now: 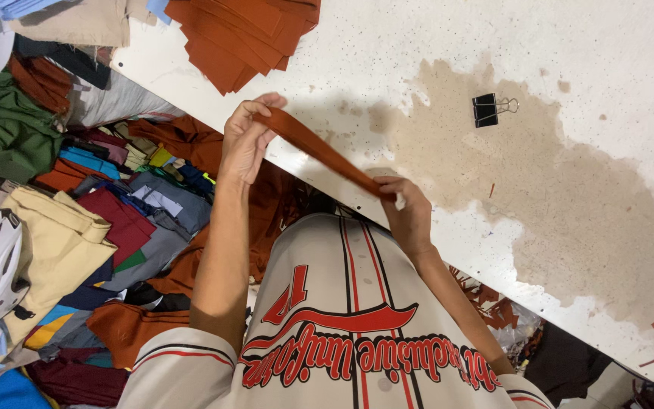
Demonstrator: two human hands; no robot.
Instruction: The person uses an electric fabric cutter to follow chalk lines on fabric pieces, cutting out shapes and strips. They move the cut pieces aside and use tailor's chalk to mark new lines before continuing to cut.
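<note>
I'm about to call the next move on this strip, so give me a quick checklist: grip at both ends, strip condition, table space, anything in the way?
1. Left hand pinches one end of the orange strip: ok.
2. Right hand pinches the other end: ok.
3. Strip stretched between the hands, without slack: ok.
4. Strip free of twists: cannot tell, seen partly edge-on.
5. White table bare beside the hands: ok, though stained.
6. Binder clip and orange fabric stack lie apart from the strip: ok.
</note>
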